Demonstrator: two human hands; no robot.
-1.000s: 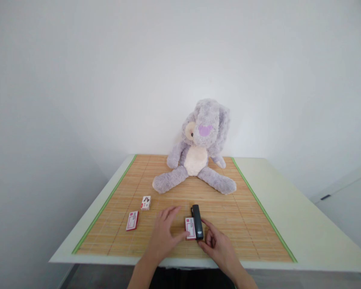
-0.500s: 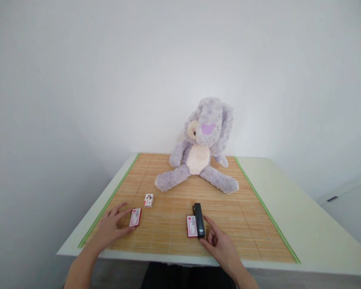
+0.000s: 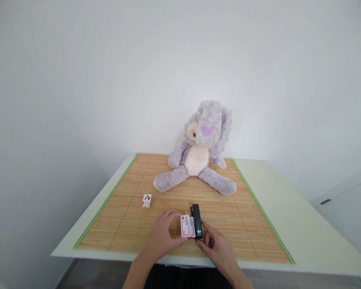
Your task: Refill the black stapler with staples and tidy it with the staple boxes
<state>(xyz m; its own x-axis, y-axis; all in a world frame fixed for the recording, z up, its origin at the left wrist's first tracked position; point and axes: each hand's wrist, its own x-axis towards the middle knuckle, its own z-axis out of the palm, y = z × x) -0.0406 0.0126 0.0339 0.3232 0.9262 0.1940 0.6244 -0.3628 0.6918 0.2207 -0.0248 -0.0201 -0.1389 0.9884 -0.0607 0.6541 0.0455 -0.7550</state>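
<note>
My left hand is closed on a small red-and-white box and holds it against the left side of a black stapler on the bamboo mat. I cannot tell whether a second such box lies under it. My right hand rests on the mat just right of the stapler. Its fingers are loosely spread, its forefinger touches the stapler's near end, and it holds nothing.
Another small red-and-white box stands on the mat to the left. A grey plush rabbit sits at the back of the mat against the white wall. The pale table extends to the right of the mat.
My left hand reached left to the box lying near the mat's left side, picked it up and carried it right to the stapler. My right hand stayed by the stapler.
</note>
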